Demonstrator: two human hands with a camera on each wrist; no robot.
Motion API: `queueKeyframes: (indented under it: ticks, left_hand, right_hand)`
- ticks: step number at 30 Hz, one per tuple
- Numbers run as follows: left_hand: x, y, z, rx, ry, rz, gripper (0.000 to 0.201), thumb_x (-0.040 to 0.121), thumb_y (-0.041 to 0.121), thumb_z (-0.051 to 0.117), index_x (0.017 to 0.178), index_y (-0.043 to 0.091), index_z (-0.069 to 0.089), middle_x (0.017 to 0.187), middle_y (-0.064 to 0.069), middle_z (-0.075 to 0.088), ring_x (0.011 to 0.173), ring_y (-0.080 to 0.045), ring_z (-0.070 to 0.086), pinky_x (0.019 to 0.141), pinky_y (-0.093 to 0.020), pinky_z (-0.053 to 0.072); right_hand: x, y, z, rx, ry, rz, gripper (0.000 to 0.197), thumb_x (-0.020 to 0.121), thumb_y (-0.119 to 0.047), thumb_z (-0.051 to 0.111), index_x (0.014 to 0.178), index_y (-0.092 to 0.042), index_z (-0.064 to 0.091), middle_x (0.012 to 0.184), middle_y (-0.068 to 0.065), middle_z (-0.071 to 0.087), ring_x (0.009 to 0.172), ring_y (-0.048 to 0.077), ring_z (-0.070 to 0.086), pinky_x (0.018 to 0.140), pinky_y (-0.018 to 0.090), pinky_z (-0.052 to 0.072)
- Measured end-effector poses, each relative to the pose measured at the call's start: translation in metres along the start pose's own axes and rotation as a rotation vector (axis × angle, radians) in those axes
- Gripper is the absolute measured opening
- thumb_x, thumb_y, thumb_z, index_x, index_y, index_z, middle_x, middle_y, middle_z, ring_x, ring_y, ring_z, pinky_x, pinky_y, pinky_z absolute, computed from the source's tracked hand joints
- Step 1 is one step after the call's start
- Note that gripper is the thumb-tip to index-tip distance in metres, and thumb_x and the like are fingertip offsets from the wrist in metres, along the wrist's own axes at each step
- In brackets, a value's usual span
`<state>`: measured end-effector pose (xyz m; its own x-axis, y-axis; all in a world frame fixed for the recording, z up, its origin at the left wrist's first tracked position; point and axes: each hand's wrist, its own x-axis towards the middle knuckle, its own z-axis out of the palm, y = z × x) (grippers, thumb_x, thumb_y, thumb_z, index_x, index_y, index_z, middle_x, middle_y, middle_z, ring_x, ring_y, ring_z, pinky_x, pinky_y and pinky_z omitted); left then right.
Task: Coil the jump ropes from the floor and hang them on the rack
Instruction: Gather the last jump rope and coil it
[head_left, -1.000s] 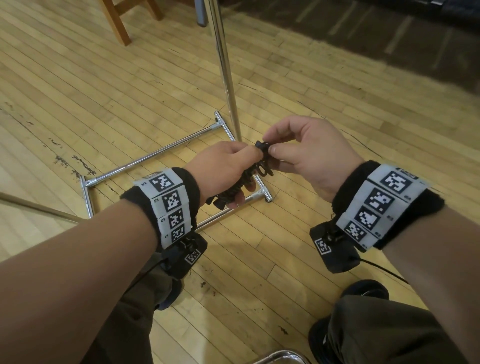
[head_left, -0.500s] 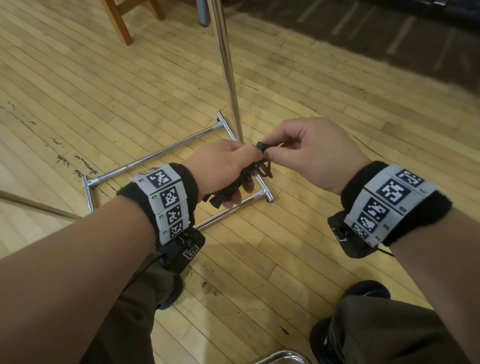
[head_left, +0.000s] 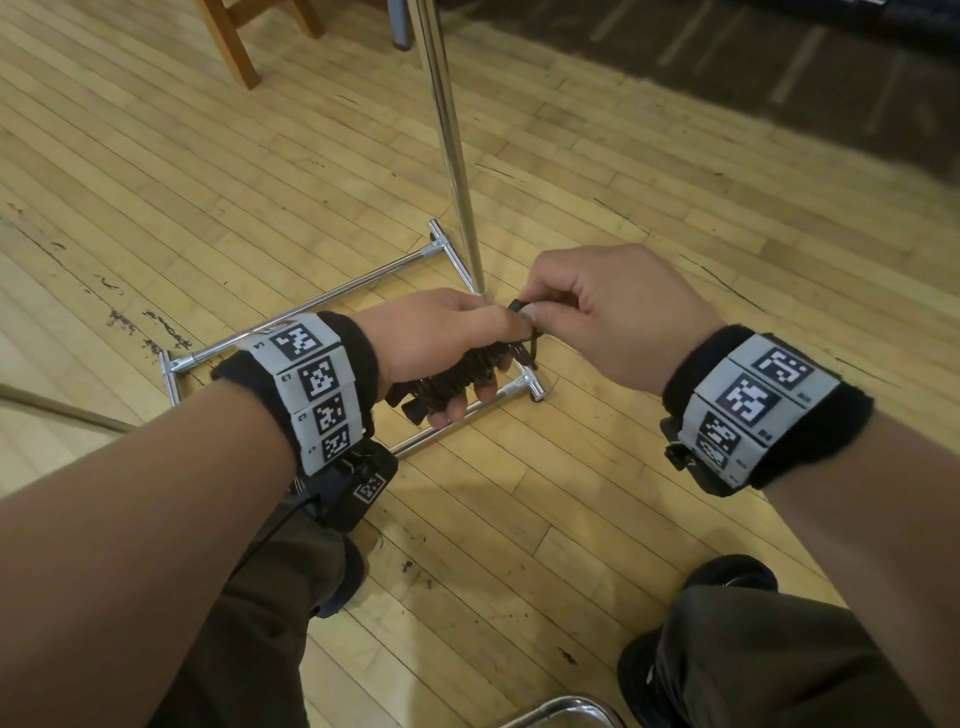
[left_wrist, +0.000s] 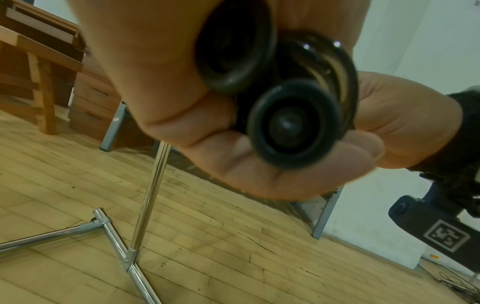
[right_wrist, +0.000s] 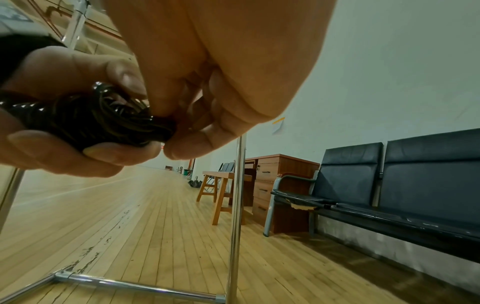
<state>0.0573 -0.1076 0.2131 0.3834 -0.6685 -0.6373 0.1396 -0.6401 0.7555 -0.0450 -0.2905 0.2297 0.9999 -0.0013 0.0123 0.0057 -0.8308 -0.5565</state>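
My left hand grips a black jump rope wound tightly round its two handles, held over the chrome rack base. The two round handle ends face the left wrist camera, with rope turns behind them. My right hand pinches the rope's last loop at the bundle's far end, thumb and forefinger together. In the right wrist view the glossy coils lie between both hands. The rack's upright pole rises just behind my hands.
The wooden floor stretches all around. A wooden stool leg stands at the back left. A dark bench and a wooden drawer unit line the wall. My knees and shoes are below; a chrome tube lies at the bottom edge.
My right hand has rolled palm-down and closed in on the bundle's end, tightening its pinch on the rope. The left hand holds the bundle almost still.
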Motion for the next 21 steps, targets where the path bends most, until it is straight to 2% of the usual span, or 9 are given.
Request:
queueKeyframes:
  ticks: [4,9,12,14,16,18,19,21]
  left_hand:
    - [0.002,0.003,-0.003,0.064,-0.007,-0.020,0.038,0.098,0.046,0.068,0.100,0.008,0.068,0.079,-0.011,0.074,0.052,-0.025,0.066,0.047,-0.030,0.055]
    - [0.005,0.000,0.005,0.210,-0.007,-0.066,0.043,0.095,0.052,0.071,0.096,0.009,0.069,0.077,-0.008,0.076,0.057,-0.027,0.067,0.052,-0.032,0.059]
    - [0.006,0.001,0.005,0.239,0.067,-0.022,0.042,0.094,0.056,0.070,0.095,0.014,0.070,0.079,-0.006,0.079,0.056,-0.025,0.072,0.051,-0.030,0.057]
    - [0.005,0.003,0.007,0.288,0.125,0.033,0.038,0.093,0.059,0.069,0.098,0.022,0.070,0.081,-0.003,0.080,0.058,-0.024,0.075,0.051,-0.029,0.058]
    - [0.003,0.002,0.011,0.331,0.181,0.096,0.035,0.094,0.061,0.068,0.104,0.027,0.069,0.086,-0.001,0.081,0.064,-0.022,0.078,0.055,-0.033,0.064]
    - [0.004,-0.001,0.020,0.337,0.201,0.136,0.036,0.096,0.061,0.065,0.109,0.027,0.067,0.091,-0.002,0.080,0.070,-0.019,0.078,0.063,-0.034,0.066]
    - [0.006,-0.003,0.023,0.337,0.212,0.149,0.037,0.096,0.062,0.063,0.110,0.028,0.066,0.091,-0.001,0.078,0.068,-0.017,0.075,0.063,-0.032,0.064]
    - [0.008,-0.005,0.024,0.335,0.219,0.150,0.038,0.096,0.062,0.064,0.112,0.028,0.067,0.088,-0.001,0.073,0.059,-0.011,0.064,0.058,-0.028,0.056]
  right_hand:
    - [-0.002,-0.005,-0.002,-0.063,0.037,-0.066,0.014,0.101,-0.029,0.057,0.097,-0.022,0.069,0.088,-0.010,0.063,0.082,0.010,0.059,0.073,0.034,0.052]
    - [-0.001,-0.016,-0.005,-0.106,0.032,-0.077,0.015,0.103,-0.029,0.053,0.102,-0.021,0.066,0.095,-0.009,0.058,0.085,0.012,0.057,0.076,0.034,0.051]
    - [-0.004,-0.017,-0.009,-0.085,0.115,-0.064,0.013,0.102,-0.030,0.056,0.103,-0.021,0.065,0.089,-0.013,0.058,0.080,0.009,0.056,0.071,0.026,0.049]
    - [-0.004,-0.011,-0.012,-0.002,0.199,0.032,0.011,0.101,-0.032,0.058,0.102,-0.024,0.066,0.084,-0.013,0.061,0.078,0.007,0.058,0.065,0.016,0.049]
    - [-0.002,-0.008,-0.012,0.197,0.200,0.160,0.009,0.100,-0.032,0.061,0.099,-0.025,0.067,0.085,-0.006,0.066,0.080,0.010,0.063,0.069,0.019,0.055]
    - [-0.001,-0.005,-0.007,0.376,0.101,0.247,0.008,0.099,-0.029,0.063,0.099,-0.026,0.070,0.090,-0.002,0.070,0.085,0.015,0.067,0.078,0.032,0.060]
    - [0.000,-0.004,-0.004,0.392,0.055,0.241,0.009,0.099,-0.029,0.064,0.097,-0.026,0.072,0.089,-0.003,0.071,0.086,0.013,0.067,0.079,0.035,0.061]
    - [0.000,-0.002,-0.002,0.375,0.021,0.225,0.012,0.099,-0.031,0.064,0.094,-0.026,0.075,0.086,-0.004,0.072,0.084,0.011,0.067,0.079,0.033,0.060]
